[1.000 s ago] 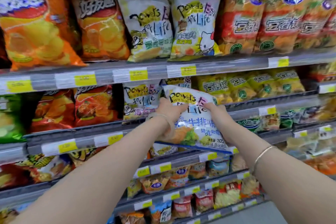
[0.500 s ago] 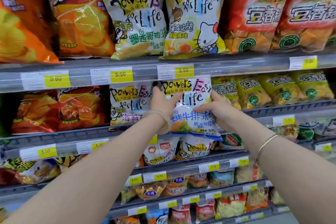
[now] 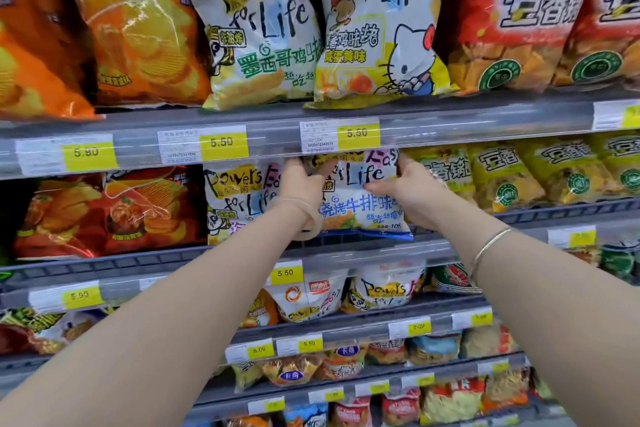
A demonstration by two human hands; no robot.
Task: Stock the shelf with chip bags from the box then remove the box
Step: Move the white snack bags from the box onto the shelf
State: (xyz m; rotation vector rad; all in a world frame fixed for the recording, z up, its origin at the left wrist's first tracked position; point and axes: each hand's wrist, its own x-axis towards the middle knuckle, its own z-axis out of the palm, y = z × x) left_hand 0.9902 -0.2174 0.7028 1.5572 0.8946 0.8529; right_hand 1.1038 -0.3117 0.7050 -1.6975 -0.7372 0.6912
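Observation:
A white chip bag (image 3: 360,204) with blue lettering stands upright on the second shelf (image 3: 381,246), its top tucked under the price rail above. My left hand (image 3: 304,187) grips its left side and my right hand (image 3: 408,191) grips its right side and front. A similar white bag (image 3: 239,198) stands just to its left. The box is out of view.
Orange and red chip bags (image 3: 114,215) fill the shelf's left part and yellow bags (image 3: 509,173) its right. The top shelf holds large white bags (image 3: 381,21) above a price rail (image 3: 339,135). Lower shelves (image 3: 346,333) carry smaller snack bags.
Both hands have pushed the white bag up and back into the second shelf, from hanging in front of it to standing under the rail. The view has moved closer.

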